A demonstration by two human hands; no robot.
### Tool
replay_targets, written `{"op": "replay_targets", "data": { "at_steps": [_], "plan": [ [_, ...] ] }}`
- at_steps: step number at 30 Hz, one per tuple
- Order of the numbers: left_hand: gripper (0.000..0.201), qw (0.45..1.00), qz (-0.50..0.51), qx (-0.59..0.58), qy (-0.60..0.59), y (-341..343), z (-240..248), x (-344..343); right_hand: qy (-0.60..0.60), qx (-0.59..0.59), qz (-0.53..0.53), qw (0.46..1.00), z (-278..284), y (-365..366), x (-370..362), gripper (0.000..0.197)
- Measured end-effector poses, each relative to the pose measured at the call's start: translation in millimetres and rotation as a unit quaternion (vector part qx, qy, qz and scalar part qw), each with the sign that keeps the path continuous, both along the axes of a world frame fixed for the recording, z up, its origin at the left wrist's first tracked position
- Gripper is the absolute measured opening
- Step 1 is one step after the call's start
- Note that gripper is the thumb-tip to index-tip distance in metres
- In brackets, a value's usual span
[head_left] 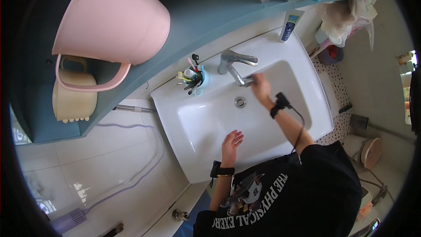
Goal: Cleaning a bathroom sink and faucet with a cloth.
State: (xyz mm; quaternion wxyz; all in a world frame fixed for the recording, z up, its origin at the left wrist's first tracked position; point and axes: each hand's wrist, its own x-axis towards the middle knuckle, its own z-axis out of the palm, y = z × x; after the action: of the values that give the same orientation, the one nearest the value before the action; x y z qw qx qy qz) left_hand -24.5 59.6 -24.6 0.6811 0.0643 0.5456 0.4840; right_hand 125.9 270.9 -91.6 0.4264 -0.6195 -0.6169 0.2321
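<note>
My right hand (261, 88) is beside the spout of the chrome faucet (233, 63), over the white sink (210, 127). Its fingers are curled around a small grey piece (249, 80) by the spout tip, too blurred to name. Whether that piece touches the faucet I cannot tell. Over the basin's near side hovers my left hand (232, 143), fingers stretched out, holding nothing. Black bands are strapped round both wrists. Below the faucet sits the round metal drain (240, 102).
A blue cup of toothbrushes (201, 81) stands left of the faucet, a toothpaste tube (289, 27) at the back right. Overhead juts a blue-green shelf (175, 57) with a pink pitcher (116, 19) and a cream cup (74, 96). A lilac cord (161, 142) hangs at left.
</note>
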Motion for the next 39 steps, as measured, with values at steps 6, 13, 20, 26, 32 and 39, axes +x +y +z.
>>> {"op": "replay_targets", "data": {
  "at_steps": [6,13,20,26,32,39],
  "plan": [
    [0.031,1.000,0.007,-0.024,-0.002,-8.4,-13.0,-0.6,0.003,-0.020,-0.153,0.988,-6.8,15.9,44.6,0.023],
    [0.030,0.999,0.032,-0.019,-0.011,-7.5,-6.9,-3.8,0.116,-0.255,-0.035,0.959,-23.1,-25.4,-118.4,0.026],
    [0.030,0.998,0.055,-0.021,-0.005,-10.2,-4.2,-4.7,0.220,-0.319,-0.060,0.920,-22.2,-25.5,-136.5,0.015],
    [0.026,0.998,0.060,-0.010,-0.015,-15.0,-3.2,-3.7,0.385,-0.269,-0.247,0.847,-69.3,16.0,-7.6,0.011],
    [0.026,0.997,0.070,-0.028,-0.017,-30.0,-11.9,-5.3,0.346,-0.301,-0.263,0.849,-49.6,11.7,-28.4,0.020],
    [0.029,0.998,0.051,-0.009,-0.036,-25.0,-9.6,-7.0,0.379,-0.407,-0.070,0.828,-25.6,-23.5,-141.3,0.016]
  ]
}}
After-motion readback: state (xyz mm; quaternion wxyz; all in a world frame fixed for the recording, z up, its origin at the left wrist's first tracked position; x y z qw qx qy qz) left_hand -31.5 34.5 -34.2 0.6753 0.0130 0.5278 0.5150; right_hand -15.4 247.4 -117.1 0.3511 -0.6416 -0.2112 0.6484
